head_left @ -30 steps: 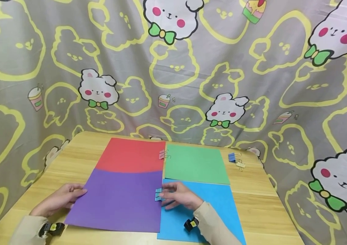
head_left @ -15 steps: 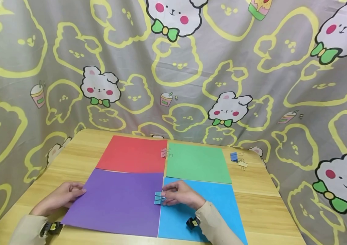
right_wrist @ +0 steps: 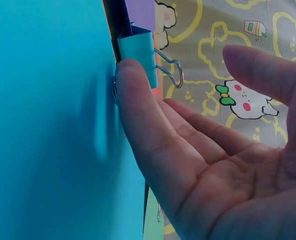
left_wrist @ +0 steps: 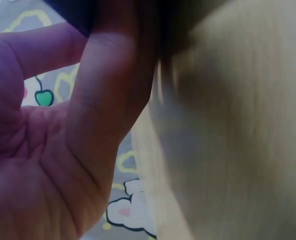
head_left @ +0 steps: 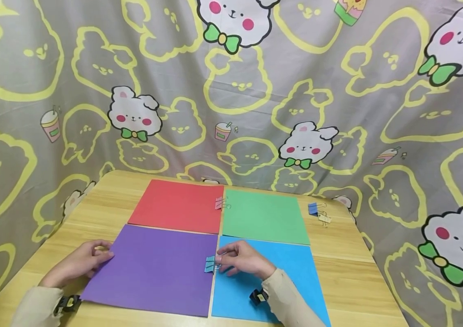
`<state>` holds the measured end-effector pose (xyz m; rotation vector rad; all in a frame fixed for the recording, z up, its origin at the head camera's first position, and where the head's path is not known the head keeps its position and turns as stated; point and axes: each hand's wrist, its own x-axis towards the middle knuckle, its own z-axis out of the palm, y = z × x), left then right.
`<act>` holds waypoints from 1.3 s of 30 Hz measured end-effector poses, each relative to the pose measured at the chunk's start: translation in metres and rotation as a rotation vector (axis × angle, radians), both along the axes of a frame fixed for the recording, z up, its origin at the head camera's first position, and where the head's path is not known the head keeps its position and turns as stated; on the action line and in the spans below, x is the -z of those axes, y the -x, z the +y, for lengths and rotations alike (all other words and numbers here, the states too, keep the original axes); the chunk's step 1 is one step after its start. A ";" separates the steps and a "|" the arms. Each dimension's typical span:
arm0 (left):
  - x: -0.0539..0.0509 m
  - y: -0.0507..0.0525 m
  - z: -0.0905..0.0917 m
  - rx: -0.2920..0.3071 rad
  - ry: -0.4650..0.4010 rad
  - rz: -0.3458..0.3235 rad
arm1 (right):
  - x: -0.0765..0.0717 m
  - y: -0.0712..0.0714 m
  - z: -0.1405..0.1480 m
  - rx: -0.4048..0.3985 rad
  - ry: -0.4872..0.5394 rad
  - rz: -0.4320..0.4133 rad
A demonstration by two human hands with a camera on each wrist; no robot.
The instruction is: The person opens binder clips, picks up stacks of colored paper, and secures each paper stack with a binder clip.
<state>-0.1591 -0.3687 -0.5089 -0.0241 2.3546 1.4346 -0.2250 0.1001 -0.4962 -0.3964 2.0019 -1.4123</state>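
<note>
A purple sheet lies at the front left of the table. At its left edge my left hand pinches the sheet between thumb and fingers; in the left wrist view its dark edge is at the top. A light blue binder clip grips the purple sheet's right edge. My right hand is beside that clip, over the blue sheet. In the right wrist view a fingertip touches the clip, while the thumb stands apart and the fingers are fairly straight.
Behind lie a red sheet, with a pink binder clip on its right edge, and a green sheet. Blue and pale yellow binder clips lie at the back right. A patterned curtain surrounds the wooden table.
The purple sheet's back edge, which overlapped the red sheet, has come down and nearer, leaving a narrow gap. My right thumb and fingers have moved off the clip's handles. The left hand keeps its hold.
</note>
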 end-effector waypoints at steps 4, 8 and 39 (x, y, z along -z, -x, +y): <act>-0.004 -0.002 0.005 -0.019 0.047 0.013 | -0.001 0.000 0.000 0.000 -0.010 0.000; -0.011 -0.004 0.011 -0.045 0.161 0.058 | -0.001 0.002 0.001 -0.001 -0.010 0.001; -0.032 -0.009 0.031 0.034 0.454 0.178 | -0.001 0.002 0.003 -0.031 -0.015 -0.012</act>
